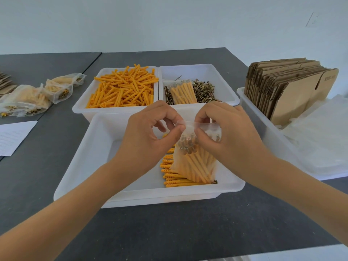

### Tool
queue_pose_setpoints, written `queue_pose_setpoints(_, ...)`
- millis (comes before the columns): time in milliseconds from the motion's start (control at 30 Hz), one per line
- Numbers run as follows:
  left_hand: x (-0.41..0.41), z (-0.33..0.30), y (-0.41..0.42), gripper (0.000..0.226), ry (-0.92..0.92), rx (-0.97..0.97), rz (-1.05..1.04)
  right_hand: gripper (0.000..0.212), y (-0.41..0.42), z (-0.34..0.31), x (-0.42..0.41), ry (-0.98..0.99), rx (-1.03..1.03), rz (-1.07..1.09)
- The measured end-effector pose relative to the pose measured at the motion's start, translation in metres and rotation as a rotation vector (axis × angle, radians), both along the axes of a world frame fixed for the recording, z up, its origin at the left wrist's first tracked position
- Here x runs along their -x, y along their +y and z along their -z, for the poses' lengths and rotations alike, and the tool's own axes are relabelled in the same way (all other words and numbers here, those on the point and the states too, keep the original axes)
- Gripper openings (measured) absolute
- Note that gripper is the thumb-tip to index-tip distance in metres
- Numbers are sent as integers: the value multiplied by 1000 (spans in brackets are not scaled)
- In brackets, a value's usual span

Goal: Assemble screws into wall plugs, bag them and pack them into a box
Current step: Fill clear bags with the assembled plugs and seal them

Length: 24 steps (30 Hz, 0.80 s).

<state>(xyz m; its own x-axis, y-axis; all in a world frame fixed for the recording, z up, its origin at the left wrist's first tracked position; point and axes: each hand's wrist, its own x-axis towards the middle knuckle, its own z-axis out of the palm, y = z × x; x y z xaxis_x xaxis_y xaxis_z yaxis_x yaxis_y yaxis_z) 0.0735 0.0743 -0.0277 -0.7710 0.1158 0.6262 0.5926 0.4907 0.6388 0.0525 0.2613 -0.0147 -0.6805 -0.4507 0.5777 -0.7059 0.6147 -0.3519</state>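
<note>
A clear plastic bag (195,162) filled with orange wall plugs with screws in them hangs over the near white tray (98,147). My left hand (148,136) pinches the bag's top strip at its left end. My right hand (224,132) pinches the same strip further right. Under the bag, several assembled orange plugs (169,176) lie in a row on the tray floor. Behind are a tray of loose orange plugs (122,89) and a tray of screws (205,89), with one filled bag (183,92) lying on the screws.
Several filled bags (37,97) lie on the table at the left, near a white sheet of paper (13,136). At the right, a white bin (263,125) holds flat cardboard boxes (290,87) and a pile of empty clear bags (320,132).
</note>
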Motion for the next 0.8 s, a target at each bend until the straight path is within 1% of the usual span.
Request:
queue_pose_setpoints(167, -2, -1, 7, 1, -56, -79, -8, 7, -10, -2, -2, -9, 30, -24)
queue_pose_setpoints(400, -2, -1, 7, 6, -82, -93, -22, 11, -9, -1, 1, -26, 33, -38)
queue_pose_setpoints(467, -3, 1, 7, 10, -100, -123, -37, 8, -9, -1, 2, -29, 23, -26)
queue_pose_setpoints(533, -4, 0, 7, 7, -108, -135, -46, 4, -9, -2, 2, -23, 18, -47)
queue_pose_setpoints(600, -5, -2, 5, 3, -85, -81, -61, 7, -10, -3, 2, -9, 4, -56)
queue_pose_setpoints(667, -6, -3, 5, 5, -56, -18, -85, 10, -8, -4, 2, -1, -8, -48)
queue_pose_setpoints(700, -7, -3, 6, 6, -63, -22, -91, 11, -5, -5, 2, -8, -11, -42)
queue_pose_setpoints(800, -8, -2, 7, 8, -140, -127, -83, 13, 6, -5, 5, -78, -17, -17)
